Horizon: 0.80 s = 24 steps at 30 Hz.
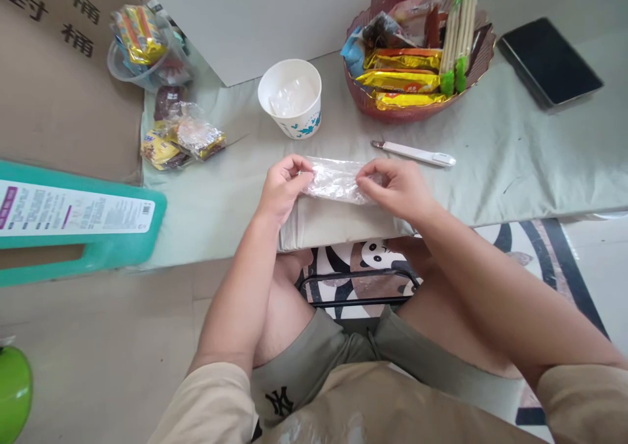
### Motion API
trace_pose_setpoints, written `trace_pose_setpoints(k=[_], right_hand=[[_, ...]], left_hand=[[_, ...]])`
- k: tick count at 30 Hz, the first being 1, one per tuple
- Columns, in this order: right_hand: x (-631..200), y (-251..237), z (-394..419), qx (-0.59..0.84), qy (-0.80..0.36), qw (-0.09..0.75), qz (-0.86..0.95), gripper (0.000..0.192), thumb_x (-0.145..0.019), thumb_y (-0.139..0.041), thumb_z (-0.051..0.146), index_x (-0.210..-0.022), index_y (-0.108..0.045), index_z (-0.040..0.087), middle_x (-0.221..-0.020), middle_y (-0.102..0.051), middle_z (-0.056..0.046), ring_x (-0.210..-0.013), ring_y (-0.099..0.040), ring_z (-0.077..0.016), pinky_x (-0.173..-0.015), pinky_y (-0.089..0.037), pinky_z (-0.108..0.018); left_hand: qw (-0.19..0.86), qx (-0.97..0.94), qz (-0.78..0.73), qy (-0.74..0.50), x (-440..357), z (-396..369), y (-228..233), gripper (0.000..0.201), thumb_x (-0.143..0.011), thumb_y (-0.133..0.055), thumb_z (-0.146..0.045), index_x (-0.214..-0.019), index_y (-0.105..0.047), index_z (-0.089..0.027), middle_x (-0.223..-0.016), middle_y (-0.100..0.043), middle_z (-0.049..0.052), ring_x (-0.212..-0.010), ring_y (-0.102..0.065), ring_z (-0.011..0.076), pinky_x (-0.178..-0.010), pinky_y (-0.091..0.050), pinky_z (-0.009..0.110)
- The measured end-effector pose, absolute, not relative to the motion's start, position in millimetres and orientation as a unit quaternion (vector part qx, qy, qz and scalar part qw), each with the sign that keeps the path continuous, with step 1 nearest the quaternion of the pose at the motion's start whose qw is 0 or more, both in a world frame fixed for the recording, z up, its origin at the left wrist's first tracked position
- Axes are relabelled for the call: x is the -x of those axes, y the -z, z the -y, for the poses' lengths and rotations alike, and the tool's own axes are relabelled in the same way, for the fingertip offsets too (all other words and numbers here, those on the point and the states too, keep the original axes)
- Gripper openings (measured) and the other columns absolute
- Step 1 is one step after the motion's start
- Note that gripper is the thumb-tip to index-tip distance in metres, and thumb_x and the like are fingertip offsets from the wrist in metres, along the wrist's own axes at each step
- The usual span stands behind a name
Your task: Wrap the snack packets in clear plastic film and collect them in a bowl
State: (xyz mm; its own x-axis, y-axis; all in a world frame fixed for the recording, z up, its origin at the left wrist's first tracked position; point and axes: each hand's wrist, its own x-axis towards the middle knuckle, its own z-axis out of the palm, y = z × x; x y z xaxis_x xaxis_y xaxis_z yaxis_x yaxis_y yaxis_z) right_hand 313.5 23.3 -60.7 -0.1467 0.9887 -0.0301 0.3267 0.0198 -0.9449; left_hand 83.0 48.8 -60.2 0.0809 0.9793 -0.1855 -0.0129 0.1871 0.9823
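Observation:
A crinkled clear plastic bag is stretched between my two hands, low over the table's front edge. My left hand pinches its left end between thumb and fingers. At the other end, my right hand grips the bag in the same way. Just beyond them stands a white paper cup with a blue pattern and crumpled clear plastic inside. A white utility knife lies on the cloth behind my right hand.
A reddish bowl of wrapped snacks stands at the back. To its right lies a black phone or tablet. Wrapped snacks and a clear tub are on the left, near a cardboard box and a green container.

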Motion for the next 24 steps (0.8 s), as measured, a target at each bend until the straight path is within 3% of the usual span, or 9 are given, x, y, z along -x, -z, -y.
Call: trace_pose_setpoints(k=[1, 4, 7, 9, 12, 14, 18, 21, 24], right_hand=[[-312.0, 62.0, -23.3, 0.547, -0.430, 0.371, 0.615, 0.017, -0.077, -0.073, 0.030, -0.091, -0.066, 0.024, -0.073, -0.064, 0.000, -0.061, -0.051, -0.0153, -0.067, -0.047, -0.035], [-304.8, 65.0, -23.4, 0.533, -0.482, 0.422, 0.552, 0.052, -0.068, -0.079, 0.025, -0.115, -0.056, 0.027, -0.087, -0.067, 0.001, -0.066, -0.057, -0.0155, -0.067, -0.049, -0.033], [-296.0, 65.0, -22.6, 0.512, -0.547, 0.413, 0.518, 0.032, -0.072, -0.077, 0.035, -0.096, -0.057, 0.024, -0.080, -0.064, 0.001, -0.068, -0.057, -0.0157, -0.064, -0.046, -0.031], [-289.9, 63.5, -20.9, 0.527, -0.536, 0.395, 0.527, 0.023, -0.075, -0.073, 0.036, -0.080, -0.055, 0.023, -0.071, -0.059, 0.002, -0.065, -0.052, -0.0143, -0.062, -0.042, -0.030], [-281.4, 61.4, -17.8, 0.558, -0.480, 0.416, 0.533, 0.015, -0.076, -0.068, 0.030, -0.076, -0.055, 0.023, -0.070, -0.058, 0.002, -0.066, -0.050, -0.0139, -0.067, -0.042, -0.031], [-276.9, 61.2, -16.1, 0.554, -0.466, 0.439, 0.532, 0.013, -0.076, -0.067, 0.027, -0.078, -0.055, 0.023, -0.073, -0.059, 0.002, -0.068, -0.051, -0.0138, -0.068, -0.043, -0.030], [-270.3, 65.7, -14.3, 0.457, -0.562, 0.479, 0.497, 0.020, -0.080, -0.070, 0.036, -0.089, -0.057, 0.024, -0.079, -0.061, 0.003, -0.072, -0.054, -0.0135, -0.072, -0.046, -0.029], [-268.6, 70.9, -14.4, 0.390, -0.628, 0.483, 0.470, 0.025, -0.087, -0.065, 0.047, -0.095, -0.063, 0.024, -0.088, -0.065, 0.000, -0.082, -0.060, -0.0152, -0.081, -0.050, -0.032], [-273.0, 74.0, -17.8, 0.445, -0.564, 0.498, 0.485, 0.024, -0.087, -0.065, 0.045, -0.095, -0.065, 0.023, -0.098, -0.068, -0.003, -0.093, -0.063, -0.0180, -0.085, -0.051, -0.034]], left_hand=[[0.557, -0.473, -0.520, -0.443, -83.8, -48.7, 61.7, 0.019, -0.061, -0.073, -0.017, -0.075, -0.060, -0.021, -0.077, -0.060, -0.002, -0.061, -0.052, 0.0076, -0.054, -0.041, 0.020], [0.552, -0.483, -0.496, -0.465, -85.5, -48.7, 64.1, 0.028, -0.062, -0.070, -0.013, -0.084, -0.056, -0.023, -0.081, -0.059, -0.003, -0.067, -0.057, 0.0090, -0.062, -0.046, 0.022], [0.491, -0.514, -0.520, -0.473, -85.2, -48.2, 65.4, 0.033, -0.072, -0.071, -0.019, -0.098, -0.052, -0.027, -0.091, -0.060, -0.002, -0.082, -0.063, 0.0137, -0.072, -0.050, 0.026], [0.339, -0.535, -0.583, -0.509, -84.7, -46.1, 66.3, 0.028, -0.079, -0.069, -0.022, -0.099, -0.050, -0.027, -0.099, -0.059, 0.001, -0.099, -0.063, 0.0172, -0.085, -0.051, 0.029], [0.166, -0.559, -0.614, -0.532, -87.9, -38.6, 67.9, 0.013, -0.087, -0.065, -0.026, -0.091, -0.052, -0.025, -0.099, -0.058, 0.003, -0.108, -0.060, 0.0201, -0.099, -0.049, 0.033], [0.218, -0.603, -0.573, -0.510, -94.2, -32.7, 70.1, 0.011, -0.091, -0.065, -0.031, -0.095, -0.058, -0.024, -0.103, -0.063, 0.005, -0.111, -0.061, 0.0209, -0.103, -0.048, 0.034], [0.456, -0.617, -0.437, -0.469, -111.3, -29.1, 78.8, 0.048, -0.090, -0.069, -0.060, -0.119, -0.064, -0.022, -0.118, -0.071, 0.008, -0.114, -0.067, 0.0226, -0.100, -0.052, 0.035], [0.556, -0.568, -0.399, -0.457, -119.0, -33.7, 83.7, 0.056, -0.084, -0.073, -0.067, -0.116, -0.069, -0.021, -0.108, -0.076, 0.006, -0.101, -0.072, 0.0200, -0.093, -0.055, 0.032], [0.597, -0.507, -0.407, -0.470, -121.0, -37.7, 82.4, 0.048, -0.083, -0.078, -0.064, -0.107, -0.073, -0.022, -0.102, -0.078, 0.004, -0.097, -0.073, 0.0182, -0.090, -0.056, 0.030]])
